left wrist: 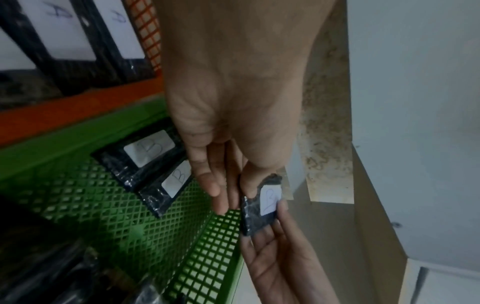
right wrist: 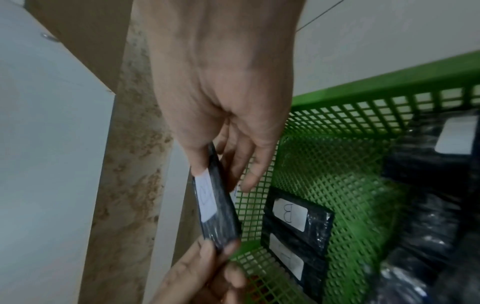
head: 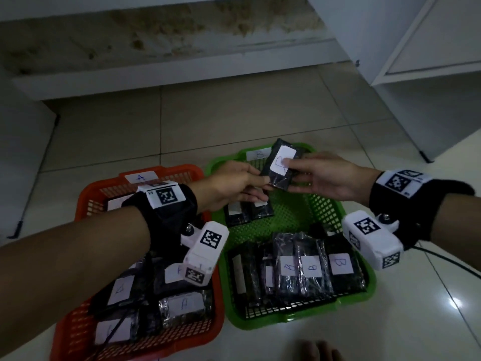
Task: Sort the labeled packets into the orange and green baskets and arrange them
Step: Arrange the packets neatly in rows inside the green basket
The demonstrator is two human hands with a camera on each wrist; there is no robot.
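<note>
A black packet [head: 282,165] with a white "B" label hangs tilted above the far part of the green basket [head: 302,320]. My left hand [head: 263,186] pinches its lower corner. My right hand [head: 289,175] holds the other side, thumb on the label. The left wrist view shows the same packet [left wrist: 262,207] between both hands, and in the right wrist view the packet [right wrist: 218,211] is seen nearly edge-on. Two B packets [head: 247,212] lie at the green basket's far left and a row of several B packets [head: 309,269] at its front. The orange basket [head: 169,170] holds A packets [head: 182,306].
Both baskets sit side by side on a tiled floor [head: 208,121]. A low white shelf [head: 156,74] runs along the back and a white cabinet [head: 429,61] stands at the right. A black cable [head: 442,259] trails right of the green basket. Toes [head: 317,350] show at the bottom edge.
</note>
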